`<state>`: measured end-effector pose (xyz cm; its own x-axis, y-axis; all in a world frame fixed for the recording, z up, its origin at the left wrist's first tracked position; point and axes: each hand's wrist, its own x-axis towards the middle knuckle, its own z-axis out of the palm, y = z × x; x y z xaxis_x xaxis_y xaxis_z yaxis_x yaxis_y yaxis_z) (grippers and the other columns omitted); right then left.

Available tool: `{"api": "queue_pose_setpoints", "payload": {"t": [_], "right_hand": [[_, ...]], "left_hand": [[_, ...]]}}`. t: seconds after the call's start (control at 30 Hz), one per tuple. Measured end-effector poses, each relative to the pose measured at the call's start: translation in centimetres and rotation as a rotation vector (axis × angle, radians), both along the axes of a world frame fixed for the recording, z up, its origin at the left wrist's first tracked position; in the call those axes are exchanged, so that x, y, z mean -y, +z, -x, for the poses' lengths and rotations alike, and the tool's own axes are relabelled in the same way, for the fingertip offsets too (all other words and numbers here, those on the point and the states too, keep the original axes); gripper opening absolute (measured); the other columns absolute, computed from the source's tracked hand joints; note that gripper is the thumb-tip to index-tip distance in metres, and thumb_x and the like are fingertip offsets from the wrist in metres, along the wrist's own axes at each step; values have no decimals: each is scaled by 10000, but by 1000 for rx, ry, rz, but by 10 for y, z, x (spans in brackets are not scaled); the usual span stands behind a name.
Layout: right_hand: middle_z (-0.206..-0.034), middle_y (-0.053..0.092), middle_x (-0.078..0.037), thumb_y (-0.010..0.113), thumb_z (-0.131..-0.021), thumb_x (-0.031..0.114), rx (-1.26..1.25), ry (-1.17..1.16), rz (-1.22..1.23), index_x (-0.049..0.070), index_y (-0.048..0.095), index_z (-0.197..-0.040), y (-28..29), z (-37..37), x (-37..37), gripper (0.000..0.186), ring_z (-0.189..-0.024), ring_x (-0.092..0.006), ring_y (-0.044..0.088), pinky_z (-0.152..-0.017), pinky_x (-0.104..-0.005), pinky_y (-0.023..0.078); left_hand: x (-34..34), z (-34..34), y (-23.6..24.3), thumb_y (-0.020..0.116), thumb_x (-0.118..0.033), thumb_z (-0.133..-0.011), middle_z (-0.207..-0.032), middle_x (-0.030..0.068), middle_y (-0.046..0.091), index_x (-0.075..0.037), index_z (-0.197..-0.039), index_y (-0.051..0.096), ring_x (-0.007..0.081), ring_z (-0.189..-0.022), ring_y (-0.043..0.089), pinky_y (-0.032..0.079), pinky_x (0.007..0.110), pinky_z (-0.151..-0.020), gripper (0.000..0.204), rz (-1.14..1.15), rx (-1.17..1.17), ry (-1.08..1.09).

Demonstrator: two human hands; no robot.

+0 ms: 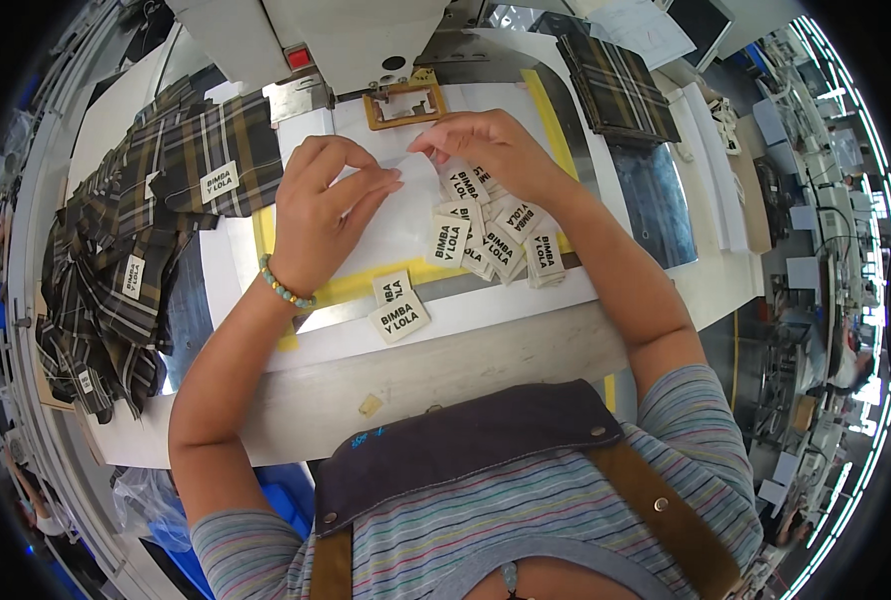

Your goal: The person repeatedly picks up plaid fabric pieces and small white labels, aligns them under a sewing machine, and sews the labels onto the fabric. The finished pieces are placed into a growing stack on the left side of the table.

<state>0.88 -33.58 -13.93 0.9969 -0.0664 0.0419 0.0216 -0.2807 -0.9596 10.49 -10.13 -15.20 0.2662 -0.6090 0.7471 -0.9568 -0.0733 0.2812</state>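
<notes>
Both hands meet over the white work surface in front of the sewing machine head. My left hand (321,195), wearing a bead bracelet (288,285), has thumb and fingers pinched at the edge of a thin white slip (423,178). From the other side my right hand (496,150) pinches the upper part of the same slip. What the slip is cannot be made out. A loose pile of cream printed labels (501,250) lies under and beside my right wrist. Two more labels (400,317) lie apart, nearer to me. A tan rectangular frame clamp (406,105) sits beneath the machine, just beyond my fingers.
Dark plaid fabric pieces (116,260) with sewn-on labels heap up at the left. A folded stack of plaid fabric (621,90) lies at the back right. Yellow tape (551,115) borders the work surface. The white machine head (356,40) stands at the back.
</notes>
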Motion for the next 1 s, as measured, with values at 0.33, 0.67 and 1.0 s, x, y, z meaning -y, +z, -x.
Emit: {"api": "queue_pose_setpoints", "payload": {"t": [0.33,0.67,1.0], "right_hand": [[-1001,768,-32,785,-992,145,-61,2,-94,-1,779,-1084,23,9,-2,172,-908,-88,688,-846,-264,558],[-919,766,-33,808,-946,189,-224,-143,175,16,788,-1087,6,5,40,225,-809,-84,681,-769,-263,540],[-945,753,-13,804,-965,239,-137,-41,78,2,788,-1128,32,14,22,289,-884,-87,674,-813,-255,533]], "left_hand": [[4,2,-7,838,-67,-909,-1126,23,745,-22,-1366,670,108,-1023,669,546,291,-954,489,55,-1087,-266],[-1,-14,-8,713,-57,-1033,-1191,65,750,3,-1440,594,111,-1077,677,530,278,-1002,428,-225,-1116,-195],[12,2,10,738,-108,-1023,-1132,18,736,-11,-1398,632,91,-1042,652,521,257,-955,402,-171,-1204,-241]]}}
